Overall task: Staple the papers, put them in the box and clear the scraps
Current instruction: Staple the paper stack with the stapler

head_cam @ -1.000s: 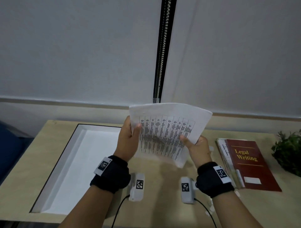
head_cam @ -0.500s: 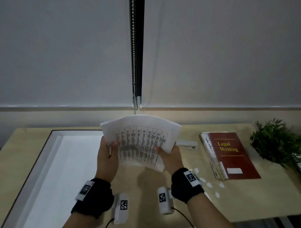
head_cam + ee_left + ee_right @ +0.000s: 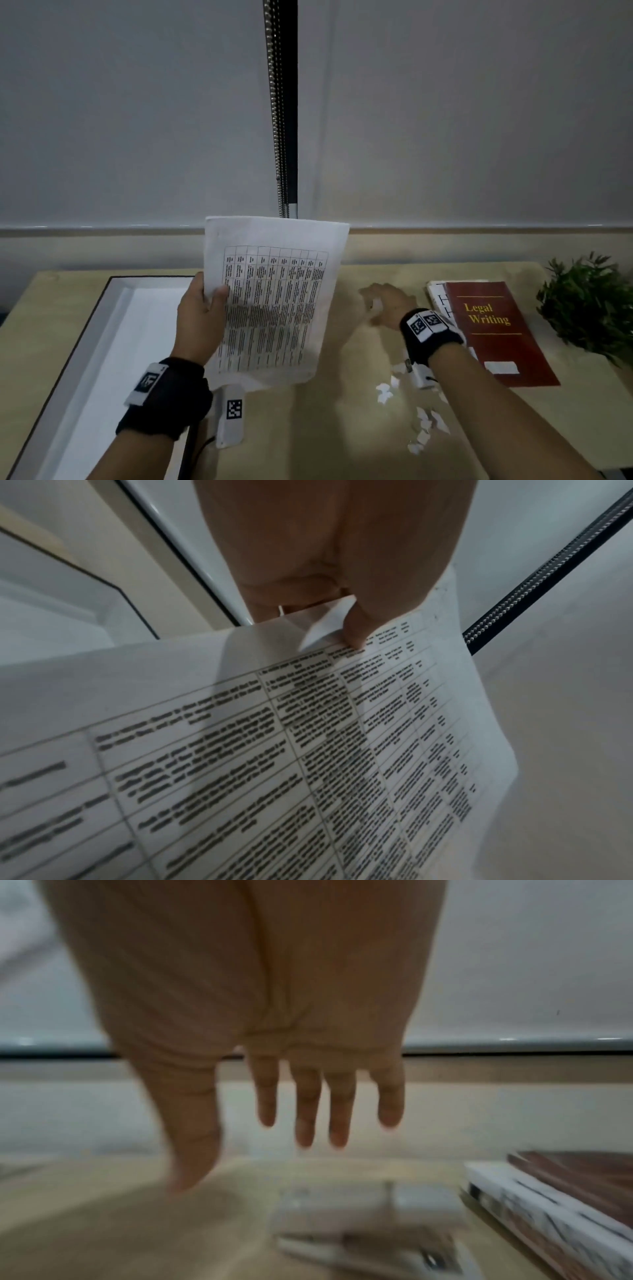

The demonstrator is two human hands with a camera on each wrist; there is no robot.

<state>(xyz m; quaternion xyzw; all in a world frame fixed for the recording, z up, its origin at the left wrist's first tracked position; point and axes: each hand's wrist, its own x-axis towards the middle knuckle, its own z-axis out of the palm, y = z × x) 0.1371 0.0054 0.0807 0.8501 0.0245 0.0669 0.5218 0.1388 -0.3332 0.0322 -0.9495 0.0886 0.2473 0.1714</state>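
Observation:
My left hand (image 3: 205, 308) pinches the left edge of the printed papers (image 3: 274, 301) and holds them upright above the desk; in the left wrist view the thumb (image 3: 356, 631) presses on the papers (image 3: 308, 750). My right hand (image 3: 383, 301) is off the papers, over the desk beside the books, fingers (image 3: 304, 1118) spread and straight. Below it lies a blurred white stapler (image 3: 369, 1221). A shallow white box (image 3: 102, 342) with a dark rim lies at the left. Several white paper scraps (image 3: 421, 418) are scattered on the desk under my right forearm.
A red book titled Legal Writing (image 3: 496, 332) lies on another white book (image 3: 436, 298) at the right. A green plant (image 3: 592, 305) stands at the far right. A blind with a bead chain (image 3: 279, 137) hangs behind the desk.
My right hand let go of the papers and moved right toward the stapler. My left hand alone now holds the papers, which stand more upright.

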